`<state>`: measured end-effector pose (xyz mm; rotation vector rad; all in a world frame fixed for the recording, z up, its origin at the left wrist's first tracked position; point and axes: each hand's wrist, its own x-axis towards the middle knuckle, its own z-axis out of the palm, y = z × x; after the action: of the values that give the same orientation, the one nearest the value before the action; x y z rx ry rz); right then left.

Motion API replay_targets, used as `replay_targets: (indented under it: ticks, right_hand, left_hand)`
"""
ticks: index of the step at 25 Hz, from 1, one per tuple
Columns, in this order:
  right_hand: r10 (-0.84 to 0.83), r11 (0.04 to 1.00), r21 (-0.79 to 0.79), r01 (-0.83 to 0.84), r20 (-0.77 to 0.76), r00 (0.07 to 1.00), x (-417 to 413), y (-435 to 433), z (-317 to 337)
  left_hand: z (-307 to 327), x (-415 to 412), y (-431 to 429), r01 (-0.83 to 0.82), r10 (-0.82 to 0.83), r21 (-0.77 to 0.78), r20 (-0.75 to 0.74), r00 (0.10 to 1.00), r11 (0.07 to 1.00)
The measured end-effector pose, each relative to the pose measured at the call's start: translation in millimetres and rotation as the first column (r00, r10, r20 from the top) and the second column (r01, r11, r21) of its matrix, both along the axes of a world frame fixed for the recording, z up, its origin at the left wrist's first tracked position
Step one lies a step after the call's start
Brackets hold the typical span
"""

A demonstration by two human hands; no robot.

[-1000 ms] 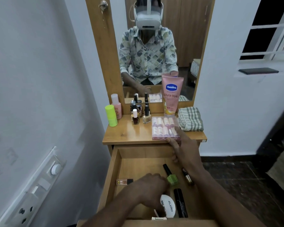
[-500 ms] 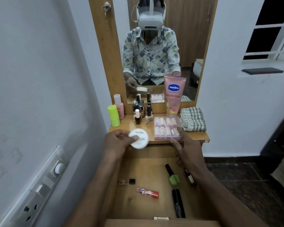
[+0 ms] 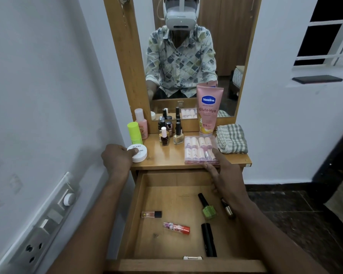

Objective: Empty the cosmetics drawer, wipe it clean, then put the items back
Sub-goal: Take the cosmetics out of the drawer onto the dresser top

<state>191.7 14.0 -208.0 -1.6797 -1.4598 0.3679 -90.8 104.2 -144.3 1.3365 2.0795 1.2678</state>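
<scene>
Moving the jar (image 3: 137,153) from drawer (image 3: 174,196) to tabletop (image 3: 166,158), the left hand (image 3: 116,158) still gripped it; the right hand (image 3: 225,176) rested slack-fingered on the case (image 3: 199,151); several items remained inside.

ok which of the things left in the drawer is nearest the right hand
The small dark-and-gold bottle at the right of the drawer, partly under the wrist of the right hand; the green nail polish lies farther left.
</scene>
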Motion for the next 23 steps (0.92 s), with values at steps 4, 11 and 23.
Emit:
replay_targets:
  ticks: [4, 11, 23]
  right_hand:
    - [-0.001, 1.000, 0.005, 0.001, -0.010, 1.000, 0, 1, -1]
    - [0.032, 0.990, 0.137, -0.036, 0.031, 0.999, -4, -8, 12]
    - [0.728, 0.682, -0.450, -0.576, 0.492, 0.477, -44, -25, 1]
  left_hand:
    - [-3, -1, 6, 0.020, -0.022, -0.048, -0.041, 0.999, 0.999]
    - [-2, 20, -38, 0.078, -0.056, 0.280, -0.084, 0.995, 0.957]
    - [-57, 30, -87, 0.444, -0.768, -0.691, -0.640, -0.009, 0.571]
